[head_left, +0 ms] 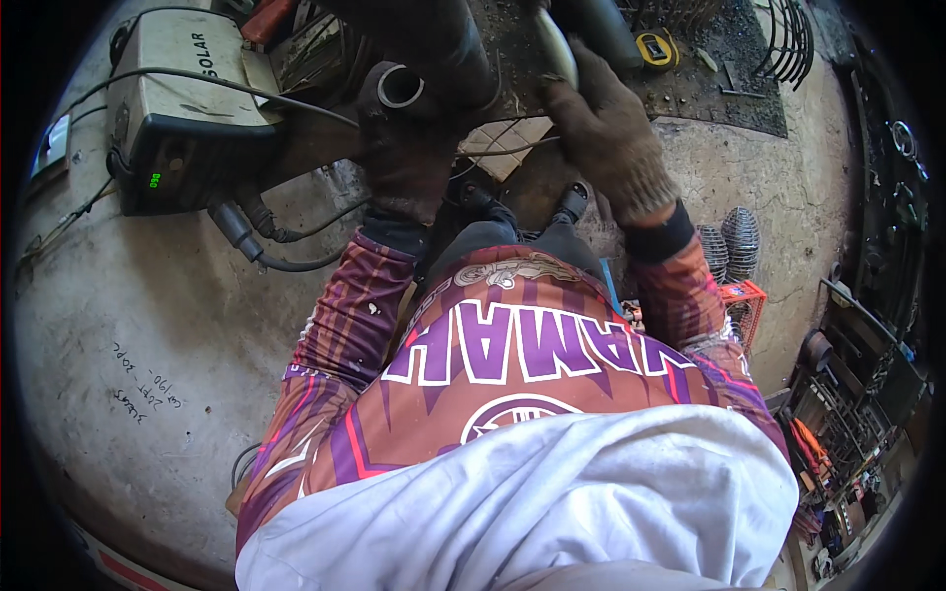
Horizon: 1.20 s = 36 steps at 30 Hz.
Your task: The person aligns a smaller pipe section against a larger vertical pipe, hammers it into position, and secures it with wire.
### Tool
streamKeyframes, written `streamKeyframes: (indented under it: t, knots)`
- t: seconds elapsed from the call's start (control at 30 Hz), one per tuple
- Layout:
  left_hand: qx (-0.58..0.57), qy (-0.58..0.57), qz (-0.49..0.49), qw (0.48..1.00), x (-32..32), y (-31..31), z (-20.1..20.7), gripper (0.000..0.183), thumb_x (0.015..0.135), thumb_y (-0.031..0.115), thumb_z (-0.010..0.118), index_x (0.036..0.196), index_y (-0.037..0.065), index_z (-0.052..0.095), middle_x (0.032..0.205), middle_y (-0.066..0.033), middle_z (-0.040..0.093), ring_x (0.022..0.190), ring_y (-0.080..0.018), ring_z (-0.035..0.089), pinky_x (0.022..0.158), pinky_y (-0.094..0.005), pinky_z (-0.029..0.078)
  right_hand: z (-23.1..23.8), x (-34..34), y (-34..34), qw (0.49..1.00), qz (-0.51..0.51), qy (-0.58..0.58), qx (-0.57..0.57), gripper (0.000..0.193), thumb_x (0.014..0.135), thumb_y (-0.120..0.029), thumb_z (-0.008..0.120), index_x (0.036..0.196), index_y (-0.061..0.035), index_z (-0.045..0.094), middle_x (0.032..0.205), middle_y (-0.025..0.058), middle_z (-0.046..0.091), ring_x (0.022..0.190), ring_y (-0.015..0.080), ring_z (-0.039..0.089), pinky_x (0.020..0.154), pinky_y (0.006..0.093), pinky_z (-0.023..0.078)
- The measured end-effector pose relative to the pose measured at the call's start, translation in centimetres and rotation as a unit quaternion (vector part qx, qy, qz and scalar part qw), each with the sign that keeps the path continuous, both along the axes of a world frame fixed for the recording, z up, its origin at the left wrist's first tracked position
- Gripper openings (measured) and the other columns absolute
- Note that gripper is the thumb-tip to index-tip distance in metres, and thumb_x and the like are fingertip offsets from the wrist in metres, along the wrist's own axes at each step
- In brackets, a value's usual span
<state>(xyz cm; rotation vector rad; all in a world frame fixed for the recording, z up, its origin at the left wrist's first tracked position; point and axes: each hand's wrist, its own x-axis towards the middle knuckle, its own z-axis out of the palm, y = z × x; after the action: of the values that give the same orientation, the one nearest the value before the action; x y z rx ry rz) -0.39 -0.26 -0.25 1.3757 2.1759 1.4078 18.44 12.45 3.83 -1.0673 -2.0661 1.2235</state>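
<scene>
My left hand (pixel 399 163), in a dark work glove, is closed round a short metal pipe (pixel 401 87) whose round open end faces up. Close beside it stands a thick dark cylinder (pixel 443 49), partly cut off by the upper edge. My right hand (pixel 616 133), in a brownish knit glove, grips a pale, smooth, handle-like piece (pixel 558 49) with its far end out of sight. Just beyond that hand a grey pipe (pixel 606 34) lies on the dark, grimy worktable (pixel 690 94).
At the left stands a white and black welding machine (pixel 192 108) with cables (pixel 236 231) running from it. A yellow tape measure (pixel 656 48) and curved metal bars (pixel 788 44) lie on the table. Wire coil-like forms (pixel 739 241) and a red crate (pixel 744 305) stand on the floor at right.
</scene>
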Motion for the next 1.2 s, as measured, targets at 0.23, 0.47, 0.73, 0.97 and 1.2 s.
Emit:
streamKeyframes:
  t: [0.23,0.47,0.73,0.97,1.2]
  knots:
    - [0.021,-0.02,0.141,0.99,2.8,0.5,2.9,0.058,0.063,0.026,0.095,0.105,0.004,0.062,0.096,-0.0075,0.068,0.088,-0.0199,0.066,0.08,-0.0364,0.053,0.1,-3.6,1.7,0.939,0.032,-0.277,0.204,0.05,0.093,-0.033,0.066,0.139,-0.0153,0.056,0.117,0.0193,0.068,0.106,0.0384,0.066,0.09,0.0457,0.055]
    - [0.102,-0.158,0.147,0.971,3.3,-0.3,-2.3,0.048,0.068,0.026,0.094,0.098,0.003,0.065,0.083,-0.0041,0.068,0.073,-0.0149,0.064,0.068,-0.0354,0.051,2.4,-2.7,0.4,0.973,0.049,-0.11,0.195,0.046,0.094,-0.025,0.069,0.134,-0.0032,0.059,0.108,0.0168,0.071,0.093,0.0276,0.072,0.083,0.0391,0.058]
    - [-0.061,-0.111,0.058,0.99,4.0,-1.7,0.5,0.032,0.087,0.019,0.076,0.111,0.0,0.066,0.104,-0.013,0.068,0.096,-0.0215,0.064,0.085,-0.0381,0.05,-3.0,-4.6,1.8,0.972,0.094,0.055,-0.21,0.036,0.101,-0.024,0.061,0.125,0.0025,0.063,0.098,0.0103,0.071,0.077,0.014,0.07,0.071,0.0262,0.058]
    - [-0.127,0.08,0.045,0.988,4.7,-1.9,-1.7,0.04,0.093,0.01,0.056,0.132,0.005,0.059,0.129,-0.0205,0.06,0.113,-0.039,0.06,0.101,-0.0448,0.048,-1.8,-4.8,1.2,0.99,0.09,-0.012,-0.106,0.035,0.097,-0.028,0.059,0.123,-0.0067,0.067,0.112,0.0177,0.072,0.106,0.033,0.068,0.09,0.0392,0.052]
    - [0.023,-0.085,0.063,0.994,4.4,-0.9,-3.2,0.034,0.103,0.026,0.053,0.123,0.0,0.061,0.117,-0.0223,0.066,0.107,-0.0426,0.063,0.09,-0.0412,0.049,-1.7,-4.2,1.4,0.979,0.128,0.005,-0.158,0.038,0.098,-0.028,0.059,0.123,-0.0005,0.065,0.103,0.0187,0.073,0.093,0.0285,0.072,0.083,0.0377,0.055]
